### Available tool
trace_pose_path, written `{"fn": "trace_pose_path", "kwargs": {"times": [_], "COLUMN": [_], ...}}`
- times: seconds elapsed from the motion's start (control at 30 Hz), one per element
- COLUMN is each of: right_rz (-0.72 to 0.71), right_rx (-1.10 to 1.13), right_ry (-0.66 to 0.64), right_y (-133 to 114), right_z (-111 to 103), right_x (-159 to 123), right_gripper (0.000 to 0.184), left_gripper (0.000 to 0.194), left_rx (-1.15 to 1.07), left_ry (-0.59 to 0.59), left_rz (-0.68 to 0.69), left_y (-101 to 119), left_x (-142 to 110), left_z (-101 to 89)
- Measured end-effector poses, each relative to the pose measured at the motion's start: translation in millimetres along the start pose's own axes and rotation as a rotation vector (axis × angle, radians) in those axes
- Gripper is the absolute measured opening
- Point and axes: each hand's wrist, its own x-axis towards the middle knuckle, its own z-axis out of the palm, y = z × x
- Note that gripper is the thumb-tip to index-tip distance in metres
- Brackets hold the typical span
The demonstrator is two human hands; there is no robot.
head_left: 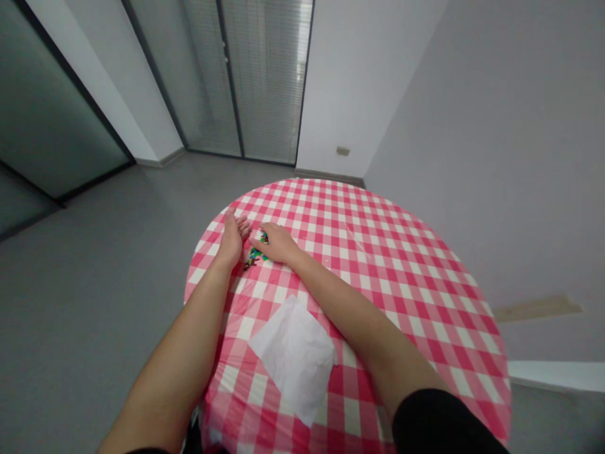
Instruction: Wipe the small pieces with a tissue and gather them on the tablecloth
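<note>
Both my arms reach out over a round table with a red-and-white checked cloth [378,252]. My left hand [231,236] lies on the cloth near the table's left edge, fingers stretched forward and together, holding nothing. My right hand [276,243] rests palm down just to its right, fingers curved over a small heap of tiny coloured pieces [254,255], green, blue and dark. The pieces lie between the two hands; some are hidden under my right fingers. I cannot tell whether the right fingers pinch any of them.
A crumpled white paper sheet [295,356] lies on the cloth between my forearms, near the front edge. Grey floor surrounds the table. Glass doors with blinds [246,75] stand at the back, a grey wall on the right.
</note>
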Motion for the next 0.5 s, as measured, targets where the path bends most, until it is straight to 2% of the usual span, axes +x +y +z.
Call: {"fn": "trace_pose_path", "kwargs": {"times": [0.07,0.13,0.23,0.33,0.43,0.5], "right_rz": [-0.105,-0.169,-0.108,-0.006,-0.122,-0.211], "right_rx": [-0.009,-0.038,-0.067,-0.028,0.09,0.138], "right_ry": [-0.07,-0.119,-0.088,0.008,-0.082,-0.26], "right_y": [-10.2,-17.0,-21.4,-24.6,-31.6,-36.7], "right_z": [1.0,-0.4,-11.0,-36.9,-72.9,-92.9], "right_x": [-6.7,-12.5,-16.6,-31.9,-81.5,-131.0], "right_gripper": [0.066,0.062,0.046,0.047,0.064,0.084], "left_gripper": [0.08,0.078,0.078,0.076,0.073,0.073], "left_rx": [0.007,0.039,0.113,0.191,0.219,0.212], "left_ry": [0.094,0.113,0.081,0.012,-0.041,-0.061], "left_rz": [0.028,0.045,0.081,0.118,0.127,0.139], "left_y": [-3.5,-7.1,-10.4,-10.9,-10.3,-9.5], "left_x": [6.9,10.2,8.9,4.7,1.9,0.9], "left_z": [-3.8,-6.1,-6.8,-6.7,-7.8,-8.6]}}
